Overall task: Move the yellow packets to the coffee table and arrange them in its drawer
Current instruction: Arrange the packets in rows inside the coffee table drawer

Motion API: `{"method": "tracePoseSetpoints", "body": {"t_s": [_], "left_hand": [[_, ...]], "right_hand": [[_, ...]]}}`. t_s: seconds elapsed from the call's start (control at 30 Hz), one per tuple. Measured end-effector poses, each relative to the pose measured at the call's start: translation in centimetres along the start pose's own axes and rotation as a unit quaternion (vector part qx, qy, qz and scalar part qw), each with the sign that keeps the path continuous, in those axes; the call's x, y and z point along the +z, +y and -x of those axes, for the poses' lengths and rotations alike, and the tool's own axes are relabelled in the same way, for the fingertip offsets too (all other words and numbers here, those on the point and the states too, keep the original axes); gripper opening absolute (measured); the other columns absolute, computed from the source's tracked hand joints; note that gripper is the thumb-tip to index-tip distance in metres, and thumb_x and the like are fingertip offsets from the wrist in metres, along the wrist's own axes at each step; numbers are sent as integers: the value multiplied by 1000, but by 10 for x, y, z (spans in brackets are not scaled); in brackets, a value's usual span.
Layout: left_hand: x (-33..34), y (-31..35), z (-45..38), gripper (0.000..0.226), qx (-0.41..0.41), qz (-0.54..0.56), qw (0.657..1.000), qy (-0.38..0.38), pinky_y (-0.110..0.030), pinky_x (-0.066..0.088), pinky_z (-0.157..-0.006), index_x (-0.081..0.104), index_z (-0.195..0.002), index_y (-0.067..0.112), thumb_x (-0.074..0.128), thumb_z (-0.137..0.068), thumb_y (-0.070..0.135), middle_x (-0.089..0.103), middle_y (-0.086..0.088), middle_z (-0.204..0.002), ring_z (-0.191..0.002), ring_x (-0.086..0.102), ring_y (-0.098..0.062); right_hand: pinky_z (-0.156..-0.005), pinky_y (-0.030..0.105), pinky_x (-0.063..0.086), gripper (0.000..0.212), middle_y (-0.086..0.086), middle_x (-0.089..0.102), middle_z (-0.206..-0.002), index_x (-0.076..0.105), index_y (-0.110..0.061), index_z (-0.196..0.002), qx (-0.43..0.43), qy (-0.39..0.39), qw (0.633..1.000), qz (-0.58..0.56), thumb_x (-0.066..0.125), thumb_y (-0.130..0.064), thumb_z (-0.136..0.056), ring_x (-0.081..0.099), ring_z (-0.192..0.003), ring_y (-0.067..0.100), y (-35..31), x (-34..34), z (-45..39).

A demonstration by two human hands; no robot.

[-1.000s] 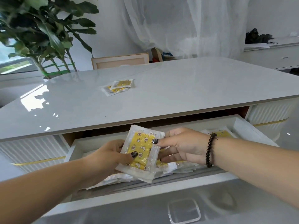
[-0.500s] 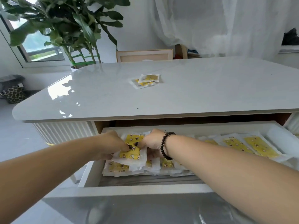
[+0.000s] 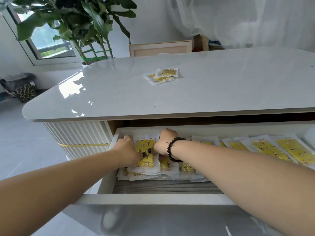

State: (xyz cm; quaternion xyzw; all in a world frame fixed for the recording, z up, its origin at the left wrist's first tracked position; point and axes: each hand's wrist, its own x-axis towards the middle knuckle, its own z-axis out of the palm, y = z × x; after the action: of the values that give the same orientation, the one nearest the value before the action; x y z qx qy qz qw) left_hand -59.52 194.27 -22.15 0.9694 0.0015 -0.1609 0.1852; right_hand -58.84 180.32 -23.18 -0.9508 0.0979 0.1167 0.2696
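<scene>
White walls around me; pale grey tiled floor (image 3: 20, 147). Window (image 3: 49, 43) at far left, daylight glaring off the glossy tabletop. Tall leafy plant (image 3: 81, 23) beside it. Sheer white curtain (image 3: 247, 19) at back right; framed panel (image 3: 160, 48) leaning below. Patterned cushion (image 3: 25, 92) on the floor, left.

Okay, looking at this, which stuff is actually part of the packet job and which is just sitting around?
Part of the job:
- packet under both hands
- packets on the tabletop
- packets lined up in the drawer
- drawer
- left hand, right hand

Just lying about:
- potted plant
- picture frame
- patterned cushion
</scene>
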Motion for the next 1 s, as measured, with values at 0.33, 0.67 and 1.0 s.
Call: {"method": "tracePoseSetpoints", "body": {"t_s": [0.33, 0.67, 1.0], "left_hand": [[-25, 14, 13, 32, 68, -86, 994, 18, -20, 36, -52, 47, -89, 12, 66, -86, 38, 48, -3, -94, -77, 47, -15], [-84, 49, 38, 16, 130, 121, 981, 75, -20, 54, -57, 73, -83, 9, 58, -88, 11, 75, -4, -81, -76, 71, -17], [-83, 81, -31, 31, 164, 220, 938, 213, -22, 38, -86, 56, -124, 12, 56, -93, 16, 57, -3, -122, -106, 54, -18]], "right_hand": [[-48, 22, 45, 21, 1, 49, -69, 51, -10, -74, -15, 41, 999, -6, 64, -20, -87, 51, -60, 13, 5, -26, 28], [-69, 35, 61, 18, 14, 72, -89, 68, -3, -94, -53, 60, 993, -85, 54, -4, -84, 73, -75, 24, 8, -96, 82], [-77, 23, 45, 17, 3, 61, -104, 60, -17, -99, -135, 272, 946, -112, 55, -11, -84, 57, -92, 15, 14, -136, 13]]}}
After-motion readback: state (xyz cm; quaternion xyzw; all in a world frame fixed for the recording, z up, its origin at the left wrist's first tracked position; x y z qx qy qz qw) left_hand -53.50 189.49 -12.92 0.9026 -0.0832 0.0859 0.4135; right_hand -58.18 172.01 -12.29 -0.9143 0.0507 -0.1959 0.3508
